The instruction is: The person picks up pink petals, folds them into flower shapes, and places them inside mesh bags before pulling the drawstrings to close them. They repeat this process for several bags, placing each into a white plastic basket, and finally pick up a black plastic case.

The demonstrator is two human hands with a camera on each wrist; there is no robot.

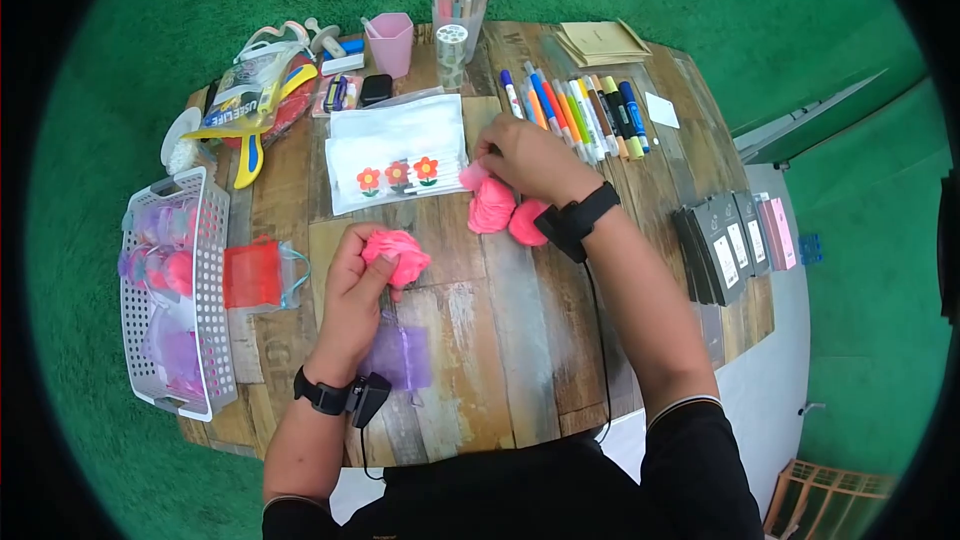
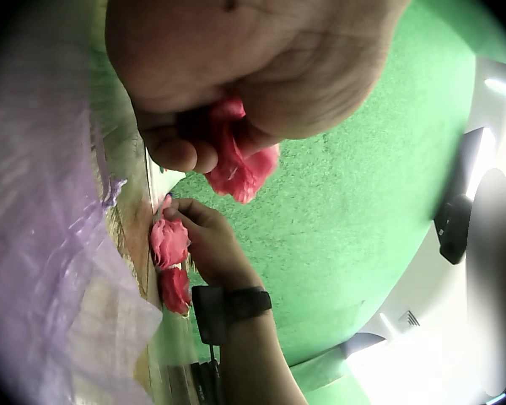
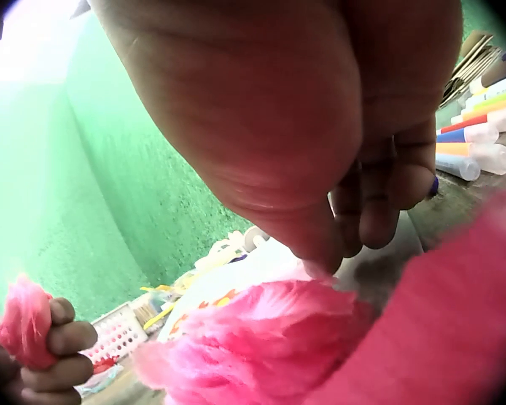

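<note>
My left hand (image 1: 355,275) holds a bright pink, soft, crumpled wad (image 1: 402,258) between thumb and fingers, over the near-left of the table. In the left wrist view the same wad pokes out below the palm. My right hand (image 1: 540,158) reaches across to the middle, its fingertips pinching a paler pink tuft (image 1: 473,176). Just below that hand lie a second ruffled pink wad (image 1: 492,206) and a rounder pink piece (image 1: 528,224). A white pouch (image 1: 395,140) printed with red flowers lies left of the right fingertips. Beneath the left wrist is a purple mesh bag (image 1: 402,355).
A white perforated basket (image 1: 215,320) with pink and purple packets stands at left, beside a red mesh bag (image 1: 252,275). Several markers (image 1: 575,115) lie behind the right hand. Black boxes (image 1: 712,250) stand at right; a pink cup (image 1: 391,45) and pen holder (image 1: 460,10) stand behind.
</note>
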